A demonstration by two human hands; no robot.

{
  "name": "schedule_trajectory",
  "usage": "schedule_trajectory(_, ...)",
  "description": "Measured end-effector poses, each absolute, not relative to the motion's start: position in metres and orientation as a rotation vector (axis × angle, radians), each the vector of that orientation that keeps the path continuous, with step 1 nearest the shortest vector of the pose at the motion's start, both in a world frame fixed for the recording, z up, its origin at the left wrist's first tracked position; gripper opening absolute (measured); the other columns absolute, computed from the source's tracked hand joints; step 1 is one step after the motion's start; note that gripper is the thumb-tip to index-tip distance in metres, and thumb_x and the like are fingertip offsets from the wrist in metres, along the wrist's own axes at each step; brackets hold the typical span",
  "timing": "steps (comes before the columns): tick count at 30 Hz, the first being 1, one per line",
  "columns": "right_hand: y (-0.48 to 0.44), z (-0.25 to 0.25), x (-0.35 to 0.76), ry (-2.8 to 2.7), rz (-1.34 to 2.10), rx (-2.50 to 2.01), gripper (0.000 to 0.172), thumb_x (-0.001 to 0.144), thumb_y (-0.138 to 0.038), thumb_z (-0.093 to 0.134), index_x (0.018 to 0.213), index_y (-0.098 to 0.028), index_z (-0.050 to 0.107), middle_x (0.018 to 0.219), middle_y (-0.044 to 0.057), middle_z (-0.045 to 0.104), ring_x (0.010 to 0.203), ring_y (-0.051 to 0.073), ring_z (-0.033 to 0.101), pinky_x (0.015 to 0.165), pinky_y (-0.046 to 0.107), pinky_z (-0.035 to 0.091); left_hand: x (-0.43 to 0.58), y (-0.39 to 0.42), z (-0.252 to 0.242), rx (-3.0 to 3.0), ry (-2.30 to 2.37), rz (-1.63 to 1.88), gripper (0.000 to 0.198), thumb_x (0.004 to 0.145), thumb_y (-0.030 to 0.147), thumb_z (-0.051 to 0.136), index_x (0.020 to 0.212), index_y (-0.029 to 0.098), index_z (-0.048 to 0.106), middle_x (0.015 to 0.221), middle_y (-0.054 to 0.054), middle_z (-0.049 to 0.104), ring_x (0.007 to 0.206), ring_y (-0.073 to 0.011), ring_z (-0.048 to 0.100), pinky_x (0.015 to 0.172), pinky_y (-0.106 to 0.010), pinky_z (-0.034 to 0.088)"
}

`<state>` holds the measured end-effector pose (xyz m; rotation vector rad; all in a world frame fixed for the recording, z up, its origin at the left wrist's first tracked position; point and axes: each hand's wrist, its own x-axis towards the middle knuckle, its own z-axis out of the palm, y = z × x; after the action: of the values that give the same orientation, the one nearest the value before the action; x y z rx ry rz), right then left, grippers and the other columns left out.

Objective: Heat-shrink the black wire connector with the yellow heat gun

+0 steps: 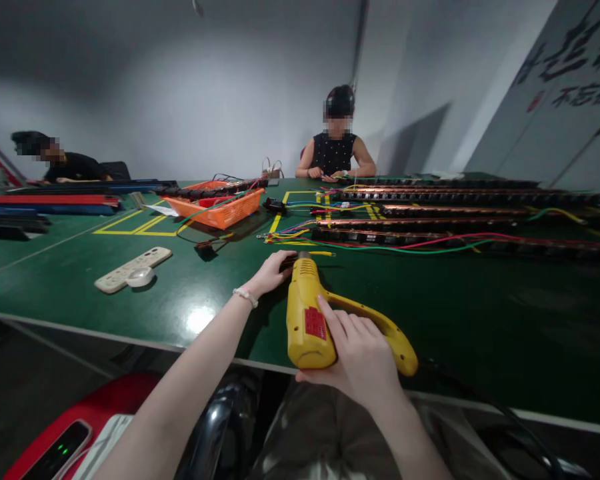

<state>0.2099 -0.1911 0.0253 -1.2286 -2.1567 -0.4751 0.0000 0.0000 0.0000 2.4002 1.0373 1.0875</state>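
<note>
A yellow heat gun [307, 300] with a red label lies on its side over the table's near edge, its nozzle pointing away from me. My right hand [357, 340] is closed around its rear body and handle. Just left of the nozzle is my left hand [274, 272], fingers curled; what they hold, if anything, is hidden behind the gun. A short yellow wire [323, 253] shows just beyond the nozzle. Farther out, several coloured wires [293, 235] come from the ends of long black strips [405, 237] with copper-coloured edges.
An orange basket [225, 212] holds more strips. A beige power strip [133, 267] with a white round item [140, 277] lies to the left. Red and blue long pieces [55, 202] sit far left. Two co-workers sit across the green table [205, 260]. A black cord trails right.
</note>
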Motion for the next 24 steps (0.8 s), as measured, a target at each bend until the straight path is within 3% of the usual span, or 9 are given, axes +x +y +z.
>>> schedule_trajectory(16, -0.188, 0.03, 0.252, -2.179, -0.467, -1.326, 0.107, 0.063, -0.082, 0.053, 0.138, -0.008, 0.04, 0.094, 0.006, 0.063, 0.081, 0.02, 0.056, 0.077, 0.033, 0.035, 0.001, -0.002, 0.005, 2.46, 1.184, 1.086, 0.05, 0.082, 0.03, 0.056, 0.127, 0.012, 0.047, 0.122, -0.015, 0.056, 0.117, -0.0257, 0.052, 0.105, -0.043, 0.04)
schedule_trajectory(24, -0.193, 0.031, 0.267, -2.068, -0.663, -1.457, 0.106, 0.063, -0.087, 0.046, 0.134, -0.008, 0.045, 0.095, 0.009, 0.066, 0.08, 0.021, 0.058, 0.074, 0.033, 0.036, -0.002, -0.003, 0.003, 2.453, 1.383, 0.946, 0.066, 0.075, 0.044, 0.065, 0.131, 0.016, 0.043, 0.124, -0.014, 0.054, 0.117, -0.0303, 0.05, 0.102, -0.049, 0.039)
